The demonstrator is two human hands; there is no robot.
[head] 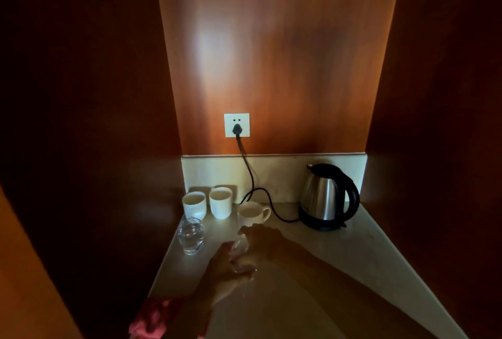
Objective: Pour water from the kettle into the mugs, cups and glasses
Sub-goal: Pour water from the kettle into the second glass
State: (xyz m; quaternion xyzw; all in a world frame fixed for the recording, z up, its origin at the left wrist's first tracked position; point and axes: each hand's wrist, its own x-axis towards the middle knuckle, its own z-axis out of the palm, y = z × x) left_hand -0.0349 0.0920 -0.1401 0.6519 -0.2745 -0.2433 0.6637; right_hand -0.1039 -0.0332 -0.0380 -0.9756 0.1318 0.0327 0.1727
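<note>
A steel kettle [324,197] with a black handle stands on its base at the back right of the counter. Two white handleless cups [194,204] [220,202] stand at the back left, with a white mug [250,213] in front of them to the right. A clear glass [191,235] with water in it stands at the left edge. A second clear glass [240,257] sits in front of the mug, mostly hidden by my hands. My left hand [224,262] grips it from the near side, and my right hand [262,238] curls over its far rim.
The kettle's black cord [251,175] runs from a white wall socket [236,125] across the counter behind the mug to the base. Dark wooden walls close in the pale counter [312,284] on the left, right and back. A pink sleeve [152,317] covers my left wrist.
</note>
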